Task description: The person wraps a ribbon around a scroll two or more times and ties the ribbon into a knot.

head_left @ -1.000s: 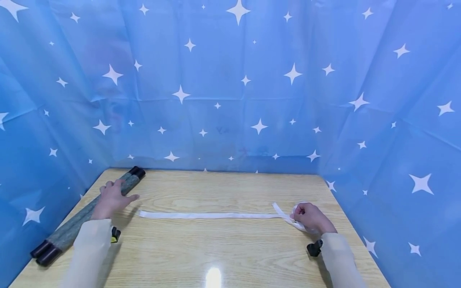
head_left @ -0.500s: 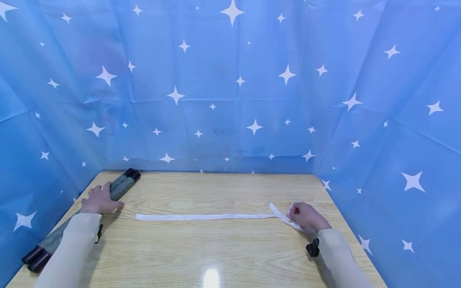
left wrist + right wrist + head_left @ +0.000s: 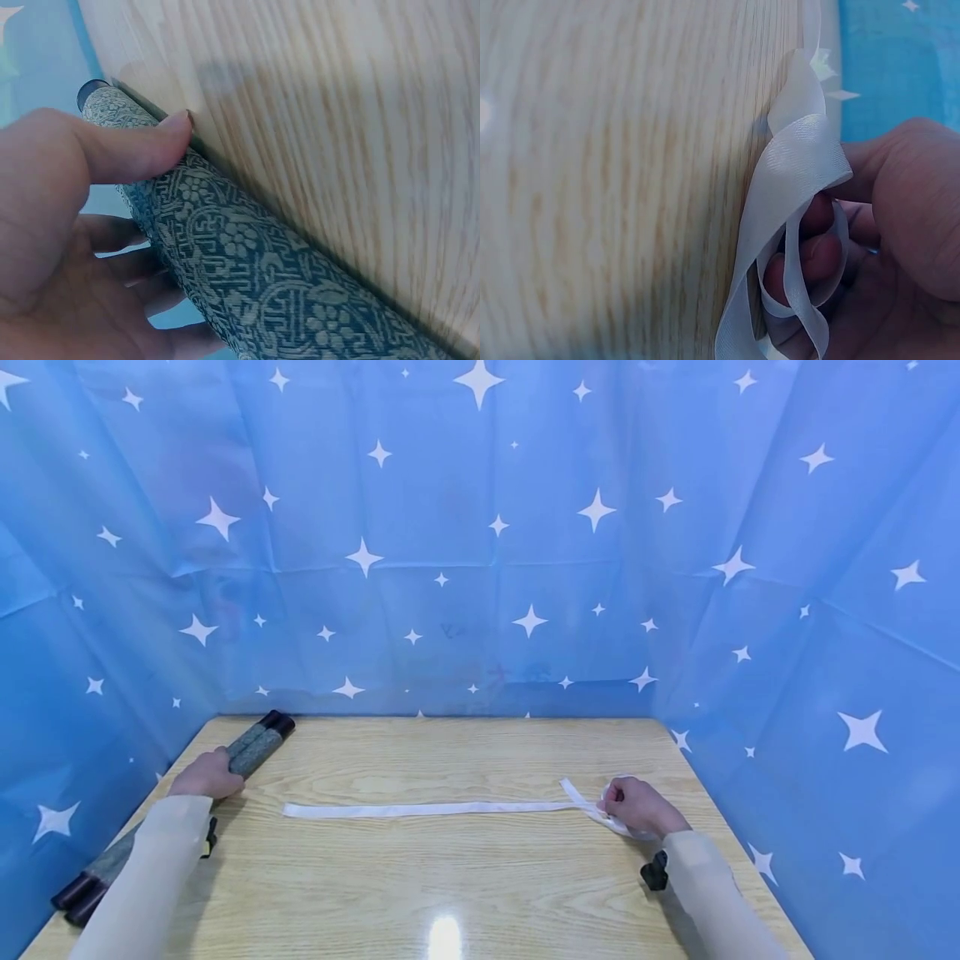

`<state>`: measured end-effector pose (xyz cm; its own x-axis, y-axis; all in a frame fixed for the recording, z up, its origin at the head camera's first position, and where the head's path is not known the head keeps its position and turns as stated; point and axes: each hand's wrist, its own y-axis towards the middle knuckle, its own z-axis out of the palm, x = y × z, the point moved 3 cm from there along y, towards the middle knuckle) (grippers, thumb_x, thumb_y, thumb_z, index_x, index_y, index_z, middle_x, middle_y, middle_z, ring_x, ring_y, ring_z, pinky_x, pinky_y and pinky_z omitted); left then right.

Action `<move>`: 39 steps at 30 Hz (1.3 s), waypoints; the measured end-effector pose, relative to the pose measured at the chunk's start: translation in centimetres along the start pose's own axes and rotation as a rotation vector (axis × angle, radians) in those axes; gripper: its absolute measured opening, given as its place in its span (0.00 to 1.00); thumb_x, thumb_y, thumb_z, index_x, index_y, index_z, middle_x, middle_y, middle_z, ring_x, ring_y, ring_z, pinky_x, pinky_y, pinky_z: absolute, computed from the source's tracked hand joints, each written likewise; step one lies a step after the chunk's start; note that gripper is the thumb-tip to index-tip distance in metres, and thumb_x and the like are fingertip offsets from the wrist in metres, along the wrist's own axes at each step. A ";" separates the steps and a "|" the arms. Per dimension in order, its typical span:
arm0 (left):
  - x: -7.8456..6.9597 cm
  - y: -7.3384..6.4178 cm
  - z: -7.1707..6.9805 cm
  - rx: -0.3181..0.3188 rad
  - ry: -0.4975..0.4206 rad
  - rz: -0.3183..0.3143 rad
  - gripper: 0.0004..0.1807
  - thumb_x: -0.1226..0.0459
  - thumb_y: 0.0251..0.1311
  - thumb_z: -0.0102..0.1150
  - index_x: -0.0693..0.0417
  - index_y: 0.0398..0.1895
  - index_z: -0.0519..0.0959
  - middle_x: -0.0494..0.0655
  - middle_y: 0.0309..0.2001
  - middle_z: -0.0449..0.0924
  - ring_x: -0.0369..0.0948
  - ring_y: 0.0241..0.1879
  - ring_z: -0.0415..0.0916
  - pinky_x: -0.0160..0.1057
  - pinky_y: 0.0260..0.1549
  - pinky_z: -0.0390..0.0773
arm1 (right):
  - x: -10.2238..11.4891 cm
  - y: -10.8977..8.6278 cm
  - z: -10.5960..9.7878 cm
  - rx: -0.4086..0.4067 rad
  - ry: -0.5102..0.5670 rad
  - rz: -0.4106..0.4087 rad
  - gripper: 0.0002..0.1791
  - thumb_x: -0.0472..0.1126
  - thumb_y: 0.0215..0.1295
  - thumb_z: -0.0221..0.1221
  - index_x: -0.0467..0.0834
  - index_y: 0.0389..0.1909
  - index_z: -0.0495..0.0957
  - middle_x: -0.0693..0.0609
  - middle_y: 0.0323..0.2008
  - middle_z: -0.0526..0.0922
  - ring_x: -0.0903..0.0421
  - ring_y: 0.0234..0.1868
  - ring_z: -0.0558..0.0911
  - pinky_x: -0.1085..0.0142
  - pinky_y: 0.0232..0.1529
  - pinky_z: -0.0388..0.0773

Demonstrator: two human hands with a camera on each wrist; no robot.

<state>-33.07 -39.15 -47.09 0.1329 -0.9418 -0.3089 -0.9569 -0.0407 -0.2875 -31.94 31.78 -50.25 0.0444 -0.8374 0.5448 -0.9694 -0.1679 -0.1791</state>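
A rolled scroll (image 3: 257,752) with two dark-capped rollers lies slanted along the table's left side. My left hand (image 3: 206,775) grips its middle. In the left wrist view, the thumb rests on the patterned blue-green cloth (image 3: 262,262) while the other fingers go round the far side. A white ribbon (image 3: 427,810) stretches straight across the middle of the table. At its right end my right hand (image 3: 645,807) pinches the ribbon. Loose loops of the ribbon (image 3: 795,161) hang around those fingers in the right wrist view, and the fingertips are partly hidden behind it.
The pale wooden table (image 3: 465,760) carries the scroll and ribbon. Blue cloth (image 3: 442,527) with white stars hangs along its back and both sides. The scroll's near end lies close to the left edge. A bright reflection shows at the table's front.
My left hand, spread over the scroll before, has come down and closed its fingers round it. The right hand keeps its pinch on the ribbon. The head view has shifted slightly.
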 end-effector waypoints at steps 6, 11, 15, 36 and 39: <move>0.1 0.0 -0.2 -0.022 -0.022 0.013 0.40 0.59 0.64 0.58 0.86 0.65 0.58 0.87 0.61 0.63 0.75 0.55 0.70 0.65 0.45 0.78 | 0.1 0.0 0.0 -0.002 0.003 -0.021 0.11 0.40 0.72 0.62 0.40 0.31 0.74 0.50 0.28 0.76 0.54 0.29 0.72 0.63 0.33 0.69; -0.5 0.1 -0.6 0.008 -0.038 0.032 0.43 0.56 0.66 0.60 0.86 0.67 0.56 0.87 0.63 0.61 0.75 0.57 0.68 0.65 0.48 0.77 | 0.0 0.2 -0.1 0.009 0.012 0.003 0.10 0.40 0.73 0.61 0.41 0.32 0.74 0.50 0.29 0.75 0.55 0.30 0.72 0.63 0.33 0.69; -1.8 -0.3 -0.9 0.036 -0.045 0.070 0.42 0.54 0.66 0.61 0.86 0.63 0.60 0.85 0.57 0.66 0.71 0.52 0.71 0.59 0.44 0.78 | 0.0 0.3 -0.2 0.013 0.015 0.017 0.10 0.41 0.74 0.60 0.41 0.32 0.74 0.49 0.29 0.75 0.54 0.30 0.72 0.64 0.33 0.69; -11.7 -3.2 0.9 0.072 -0.216 0.113 0.44 0.46 0.66 0.63 0.80 0.61 0.61 0.68 0.42 0.67 0.43 0.21 0.59 0.45 0.25 0.69 | -0.2 -0.2 -0.1 0.013 0.028 0.023 0.11 0.42 0.74 0.60 0.41 0.33 0.74 0.50 0.29 0.75 0.54 0.30 0.72 0.63 0.33 0.69; -13.5 -3.7 1.5 0.050 -0.222 0.123 0.47 0.44 0.65 0.63 0.80 0.63 0.61 0.76 0.49 0.69 0.46 0.25 0.67 0.46 0.25 0.73 | -0.2 -0.1 -0.1 0.014 0.028 0.024 0.11 0.42 0.74 0.60 0.42 0.32 0.74 0.50 0.29 0.75 0.54 0.29 0.72 0.63 0.33 0.69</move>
<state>-30.96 -25.79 -43.18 0.0750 -0.8420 -0.5343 -0.9561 0.0915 -0.2783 -31.92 31.97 -50.27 0.0142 -0.8266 0.5626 -0.9665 -0.1554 -0.2041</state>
